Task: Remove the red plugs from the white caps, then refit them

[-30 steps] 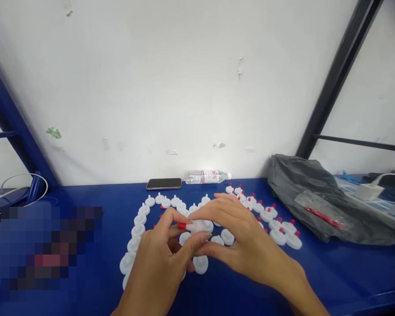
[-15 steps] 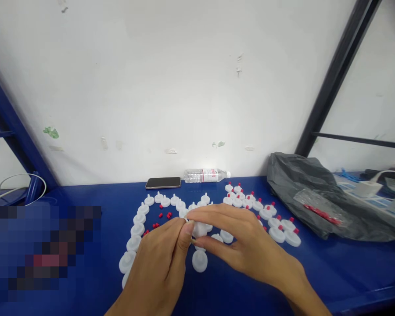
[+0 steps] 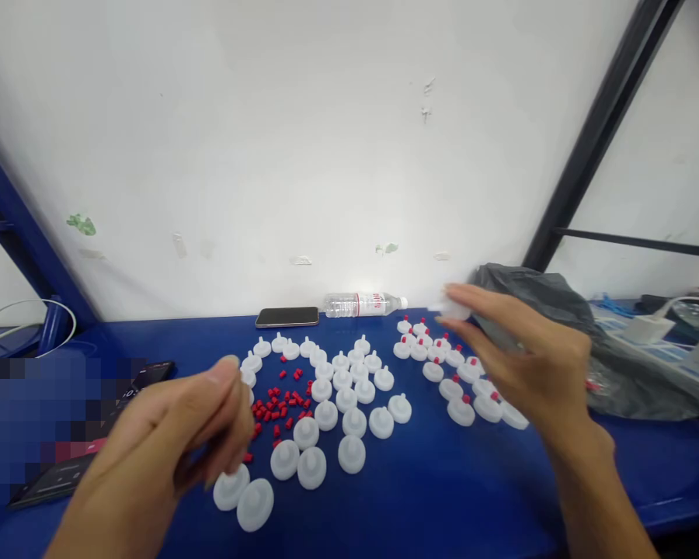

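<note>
My right hand point(image 3: 512, 349), raised over the right side of the table, pinches a white plastic nozzle cap point(image 3: 455, 310) between thumb and fingertips. Its spout seems to point left, though motion blurs it. Below lie several white nozzle caps with red tips point(image 3: 432, 372). My left hand point(image 3: 168, 450) hovers at the left with its fingers curled; anything inside them is hidden. Closest to it are loose red tips point(image 3: 276, 407) in a scattered pile and plain white nozzle caps point(image 3: 255, 505). More untipped nozzle caps point(image 3: 346, 399) stand spout-up in the middle.
A phone point(image 3: 287, 317) and a clear plastic bottle point(image 3: 364, 304) lie along the wall. At the right are a dark plastic bag point(image 3: 617, 388) and a power strip with a white charger point(image 3: 646, 329). Another phone point(image 3: 58, 477), partly pixelated, lies at the left on the blue table point(image 3: 419, 497).
My hands have separated from their meeting point in the middle. My right hand has carried the nozzle cap right and up, while my left has moved left, uncovering the red tips.
</note>
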Demonstrator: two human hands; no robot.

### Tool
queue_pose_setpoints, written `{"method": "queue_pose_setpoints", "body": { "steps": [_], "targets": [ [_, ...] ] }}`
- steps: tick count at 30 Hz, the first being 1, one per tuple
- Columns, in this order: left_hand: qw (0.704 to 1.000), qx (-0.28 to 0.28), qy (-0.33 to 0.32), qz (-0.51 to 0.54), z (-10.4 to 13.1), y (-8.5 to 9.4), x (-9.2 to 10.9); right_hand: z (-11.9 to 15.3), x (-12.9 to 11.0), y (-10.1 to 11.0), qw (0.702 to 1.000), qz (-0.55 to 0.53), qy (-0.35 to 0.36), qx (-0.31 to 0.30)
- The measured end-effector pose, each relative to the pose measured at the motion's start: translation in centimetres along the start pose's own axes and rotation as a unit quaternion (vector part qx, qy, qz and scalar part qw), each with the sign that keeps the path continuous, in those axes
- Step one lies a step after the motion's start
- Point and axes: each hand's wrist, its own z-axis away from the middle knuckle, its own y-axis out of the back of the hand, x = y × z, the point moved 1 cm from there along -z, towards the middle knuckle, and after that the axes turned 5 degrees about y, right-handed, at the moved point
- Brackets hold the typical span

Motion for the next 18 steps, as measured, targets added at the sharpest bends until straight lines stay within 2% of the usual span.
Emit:
{"method": "queue_pose_setpoints", "body": {
  "steps": [1, 3, 4, 6, 9, 11, 15, 18],
  "targets": [
    [0.996, 0.059, -0.024, -0.061, -0.1, 0.7, 0.0, 0.0, 0.6, 0.2, 0.999, 0.014, -0.026, 0.018],
    [0.972, 0.11, -0.055, -0.202, -0.6, 1.0, -0.4, -0.1, 1.2, 0.3, 0.997, 0.023, -0.061, 0.029],
    [0.957, 0.101, -0.054, -0.267, -1.0, 0.8, -0.7, -0.1, 1.3, 0.2, 0.997, 0.02, -0.067, 0.026],
    [0.93, 0.049, -0.031, -0.364, -1.8, 0.0, -1.5, -0.2, 1.1, -0.2, 0.998, 0.01, -0.066, 0.007],
    [0.892, -0.027, -0.02, -0.451, -3.0, -0.8, -2.7, -0.2, 0.8, -0.7, 0.998, 0.001, -0.063, -0.015],
    [0.874, -0.057, -0.027, -0.482, -3.3, -0.9, -3.4, -0.3, 0.7, -0.8, 0.997, -0.01, -0.073, -0.031],
    [0.86, -0.059, -0.024, -0.506, -3.3, -0.4, -4.1, -0.2, 0.6, -1.2, 0.99, -0.045, -0.077, -0.105],
    [0.854, -0.046, -0.026, -0.517, -3.2, 0.0, -4.1, 0.1, 0.7, -1.8, 0.976, -0.052, -0.101, -0.188]
  ]
}}
